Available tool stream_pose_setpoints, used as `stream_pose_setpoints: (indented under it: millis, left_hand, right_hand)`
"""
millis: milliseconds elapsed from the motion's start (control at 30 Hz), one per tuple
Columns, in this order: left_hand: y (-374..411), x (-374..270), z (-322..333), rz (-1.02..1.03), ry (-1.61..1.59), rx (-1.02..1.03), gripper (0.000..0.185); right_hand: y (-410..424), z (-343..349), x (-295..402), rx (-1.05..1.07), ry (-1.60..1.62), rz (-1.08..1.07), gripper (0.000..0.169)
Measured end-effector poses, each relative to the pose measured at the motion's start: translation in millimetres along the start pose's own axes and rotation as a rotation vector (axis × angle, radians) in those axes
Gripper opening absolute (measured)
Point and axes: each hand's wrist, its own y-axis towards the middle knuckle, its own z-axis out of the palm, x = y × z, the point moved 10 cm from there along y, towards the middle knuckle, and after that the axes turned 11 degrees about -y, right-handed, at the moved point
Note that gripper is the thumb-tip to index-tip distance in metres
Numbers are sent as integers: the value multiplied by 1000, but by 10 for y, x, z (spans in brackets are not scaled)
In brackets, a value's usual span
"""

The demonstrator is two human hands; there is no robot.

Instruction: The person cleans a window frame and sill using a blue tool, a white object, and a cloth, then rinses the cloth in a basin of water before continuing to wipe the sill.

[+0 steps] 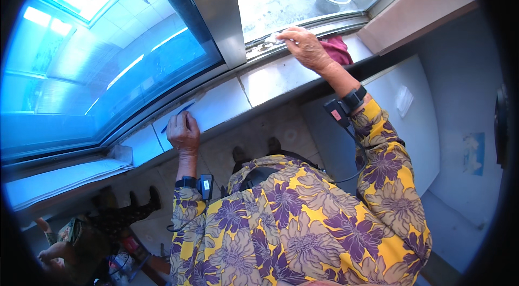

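Note:
My right hand [306, 48] pinches a small whitish wad [275, 38], perhaps tissue or thin plastic, at the lower track [259, 49] of the sliding window. Beside that wrist, a maroon cloth [338, 49] lies bunched on the white tiled sill [279, 77]. Farther left along the sill, my left hand [183, 130] is closed around a slim blue tool [189, 106]; its ends show on both sides of the fingers, and its kind cannot be told.
A blue-tinted window pane [134, 63] fills the left, beside a metal frame post [215, 6]. Folded white sheets [69, 182] lie on the sill's left end. A white cabinet-like surface [401, 116] stands right. Another person [77, 237] is at lower left.

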Motion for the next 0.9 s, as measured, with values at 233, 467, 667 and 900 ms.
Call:
stream_pose_setpoints:
  millis: [233, 467, 667, 900]
  left_hand:
    - [35, -15, -64, -24, -24, -10, 3]
    - [52, -77, -100, -6, -20, -49, 1]
    - [41, -98, 2, -13, -1, -17, 2]
    - [-257, 45, 128, 50, 14, 77, 6]
  right_hand:
    - [268, 459, 265, 275, -87, -67, 16]
    - [255, 467, 260, 371, -403, -65, 17]
    - [217, 671, -65, 600, -431, 243, 33]
    - [271, 985, -194, 524, -434, 449, 40]
